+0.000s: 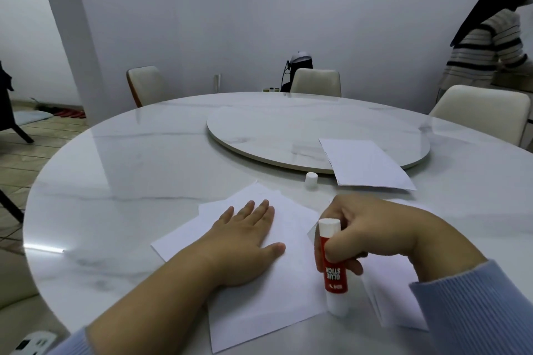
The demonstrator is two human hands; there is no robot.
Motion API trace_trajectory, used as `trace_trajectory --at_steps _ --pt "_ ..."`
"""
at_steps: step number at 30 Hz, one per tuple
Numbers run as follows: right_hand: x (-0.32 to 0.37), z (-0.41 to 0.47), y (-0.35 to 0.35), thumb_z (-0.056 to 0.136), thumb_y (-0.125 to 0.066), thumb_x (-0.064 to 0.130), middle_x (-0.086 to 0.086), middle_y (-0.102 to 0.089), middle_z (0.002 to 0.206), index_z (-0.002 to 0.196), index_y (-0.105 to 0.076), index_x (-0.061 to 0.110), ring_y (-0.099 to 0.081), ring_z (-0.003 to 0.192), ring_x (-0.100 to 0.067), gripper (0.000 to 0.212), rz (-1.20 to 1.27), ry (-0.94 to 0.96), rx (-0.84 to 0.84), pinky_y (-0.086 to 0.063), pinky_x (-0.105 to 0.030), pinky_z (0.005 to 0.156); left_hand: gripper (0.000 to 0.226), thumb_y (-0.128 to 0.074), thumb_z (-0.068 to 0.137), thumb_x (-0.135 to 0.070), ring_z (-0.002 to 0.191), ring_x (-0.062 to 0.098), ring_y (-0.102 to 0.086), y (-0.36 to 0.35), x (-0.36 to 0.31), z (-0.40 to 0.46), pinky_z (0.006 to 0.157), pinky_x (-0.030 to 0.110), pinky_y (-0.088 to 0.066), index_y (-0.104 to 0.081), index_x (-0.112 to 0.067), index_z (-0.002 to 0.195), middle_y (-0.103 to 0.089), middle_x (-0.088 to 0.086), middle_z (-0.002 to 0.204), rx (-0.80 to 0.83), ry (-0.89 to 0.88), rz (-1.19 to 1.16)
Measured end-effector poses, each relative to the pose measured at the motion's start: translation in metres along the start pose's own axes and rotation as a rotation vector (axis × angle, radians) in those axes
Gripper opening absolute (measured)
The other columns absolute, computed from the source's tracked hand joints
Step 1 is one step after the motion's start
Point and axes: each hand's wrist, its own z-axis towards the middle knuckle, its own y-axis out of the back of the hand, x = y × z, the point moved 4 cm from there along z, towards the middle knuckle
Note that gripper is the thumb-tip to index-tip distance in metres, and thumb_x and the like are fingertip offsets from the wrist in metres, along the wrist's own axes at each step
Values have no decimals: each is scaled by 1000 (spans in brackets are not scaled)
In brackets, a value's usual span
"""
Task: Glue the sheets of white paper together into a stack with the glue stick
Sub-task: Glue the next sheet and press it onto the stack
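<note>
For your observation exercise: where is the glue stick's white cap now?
In the head view, the cap stands on the table, right of centre, between the turntable's near edge and the right hand.

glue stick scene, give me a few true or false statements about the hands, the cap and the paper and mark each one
1. The right hand holds the glue stick. True.
2. The left hand is lifted clear of the paper. False: it lies flat, fingers straight, on the top sheet of the near pile.
3. The white cap is on the glue stick. False: it stands alone on the table, beyond the near sheets.
4. A separate pile of paper lies partly on the turntable. True.
5. The sheets under the left hand are neatly squared up. False: they are fanned at different angles.
</note>
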Motion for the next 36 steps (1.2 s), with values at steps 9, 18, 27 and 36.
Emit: trace_trajectory --at_steps 9,18,27,36 --pt "-30 -6 48 72 -54 2 -10 -72 77 83 -72 14 -65 65 -19 24 1090 548 -593 -55 -25 59 60 -26 87 -63 116 23 -48 27 -7 -27 91 37 -31 -50 -20 122 -55 3 126 -162 439 273" --pt "-45 29 45 75 -76 12 -4 -70 99 91 -62 27 -66 97 -23 26 785 3 -1031 -51 -40 91 76 -24 88 -63 145 21 15 -5 -20 -40 118 49 4 8 -27 148 16 -4 158 -41 253 -10" --pt "-49 58 71 72 -73 23 1 -66 89 88 -62 21 -60 93 -24 20 -5 -427 -1037 -46 -44 91 78 -20 88 -63 145 22 17 -13 -31 -38 115 54 6 11 -23 148 18 1 158 -67 353 -32" --pt "-61 53 74 59 -87 31 -1 -62 106 110 -63 17 -58 98 -23 58 -6 -308 -1122 -49 -40 86 79 -22 87 -64 145 21 15 -13 -29 -38 115 52 6 9 -23 148 17 -1 158 -80 345 -57"
